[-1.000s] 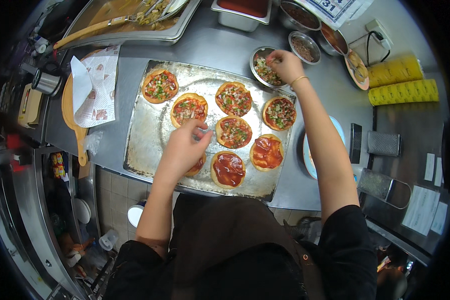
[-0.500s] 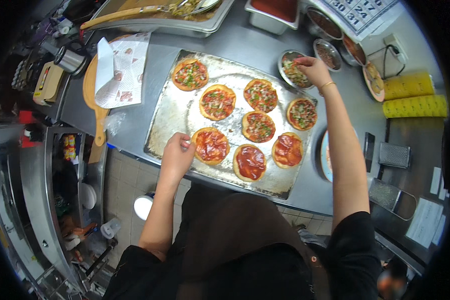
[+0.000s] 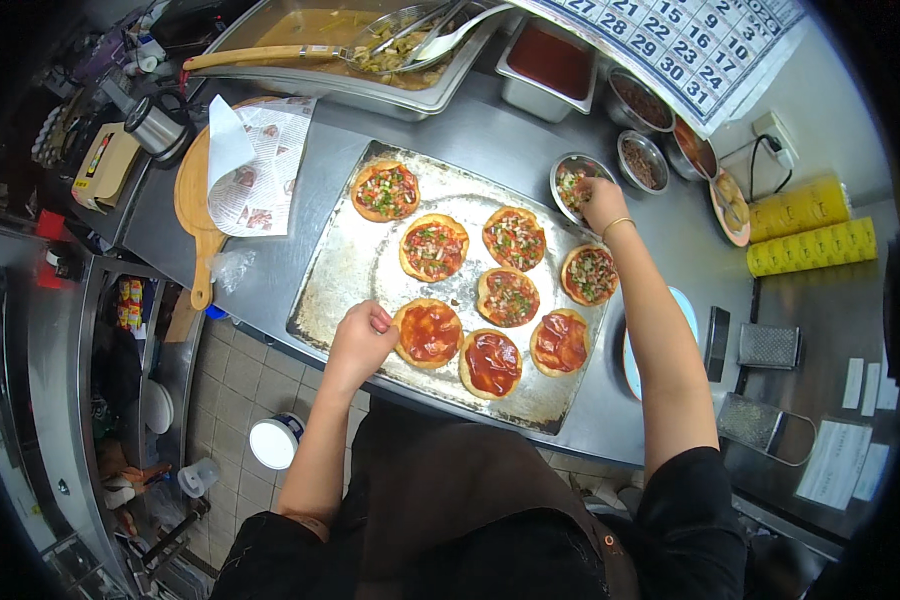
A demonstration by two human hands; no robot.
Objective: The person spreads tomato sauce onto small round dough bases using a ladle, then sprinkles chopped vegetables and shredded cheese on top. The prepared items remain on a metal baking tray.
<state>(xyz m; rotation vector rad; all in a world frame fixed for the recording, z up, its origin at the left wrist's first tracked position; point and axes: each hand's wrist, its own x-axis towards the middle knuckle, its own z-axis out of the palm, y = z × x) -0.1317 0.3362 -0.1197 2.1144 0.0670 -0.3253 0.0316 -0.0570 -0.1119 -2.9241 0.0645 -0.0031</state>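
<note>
My right hand [image 3: 602, 205] reaches into a metal bowl [image 3: 560, 170] of chopped vegetables, its fingers bunched down among the pieces and partly hidden by the hand itself. At the left edge of a worn baking tray [image 3: 345, 285], my left hand [image 3: 362, 340] hovers with curled fingers, beside a small pizza base [image 3: 430, 333] coated in red sauce. Two more sauced bases, one at the front edge [image 3: 491, 364] and one to its right [image 3: 560, 343], carry only sauce. Several others, such as the small pizza [image 3: 434, 248] near the middle, have chopped vegetables over the sauce.
Behind the tray stand a deep pan [image 3: 432, 102] with food and utensils, a sauce container [image 3: 548, 62] and more bowls [image 3: 642, 162]. A wooden board [image 3: 202, 222] with printed paper [image 3: 270, 170] lies left. Graters [image 3: 769, 346] and a blue-rimmed plate [image 3: 630, 368] are right.
The view has shifted, so the tray appears lower. My right hand has gone deeper into the vegetable bowl, while my left hand stays curled beside the same sauced base.
</note>
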